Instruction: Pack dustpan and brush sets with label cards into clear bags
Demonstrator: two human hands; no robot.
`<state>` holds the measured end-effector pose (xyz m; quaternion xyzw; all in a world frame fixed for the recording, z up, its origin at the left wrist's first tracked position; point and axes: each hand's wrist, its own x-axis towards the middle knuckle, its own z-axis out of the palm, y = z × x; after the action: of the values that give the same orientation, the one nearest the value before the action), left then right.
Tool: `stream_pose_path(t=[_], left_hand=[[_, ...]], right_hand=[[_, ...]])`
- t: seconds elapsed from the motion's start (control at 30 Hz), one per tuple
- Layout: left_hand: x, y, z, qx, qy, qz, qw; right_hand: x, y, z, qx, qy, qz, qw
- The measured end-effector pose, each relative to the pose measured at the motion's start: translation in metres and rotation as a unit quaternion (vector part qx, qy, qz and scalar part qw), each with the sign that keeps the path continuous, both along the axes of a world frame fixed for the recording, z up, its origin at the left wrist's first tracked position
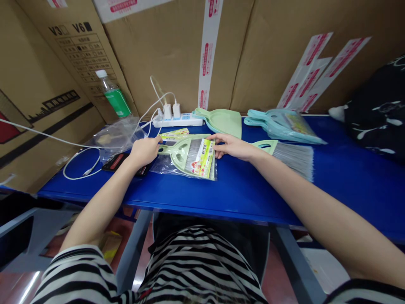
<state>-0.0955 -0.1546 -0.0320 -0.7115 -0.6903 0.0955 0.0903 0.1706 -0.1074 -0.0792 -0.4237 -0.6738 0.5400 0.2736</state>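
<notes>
A light-green dustpan and brush set (pixel 181 157) lies on the blue table in a clear plastic bag, with a yellow label card (pixel 203 157) over the grey bristles. My left hand (pixel 146 151) is closed round the handle end at the left. At the far right edge of the set, my right hand (pixel 233 147) has its fingers bent over the card and the bag's edge. Behind my right forearm rests a loose brush (pixel 294 158) with grey bristles and a green handle. Another yellow card (pixel 174 134) lies just behind the set.
A green dustpan (pixel 226 121) and blue bagged dustpans (pixel 281 123) lie along the back. A power strip (pixel 186 122) with chargers, white cables, crumpled clear plastic (pixel 118 135) and a bottle (pixel 117 99) are at the left. Cardboard (pixel 177 50) walls the rear; patterned black fabric (pixel 376 105) sits right.
</notes>
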Motion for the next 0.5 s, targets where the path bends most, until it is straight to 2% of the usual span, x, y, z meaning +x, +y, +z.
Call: stream_pose_path(t=[0.5], left_hand=[[0.0005,-0.0008,0.0007,-0.003,0.003,0.000,1.000]], right_hand=[[-0.0042,-0.0043,0.0055,-0.008,-0.025,-0.023,0.999]])
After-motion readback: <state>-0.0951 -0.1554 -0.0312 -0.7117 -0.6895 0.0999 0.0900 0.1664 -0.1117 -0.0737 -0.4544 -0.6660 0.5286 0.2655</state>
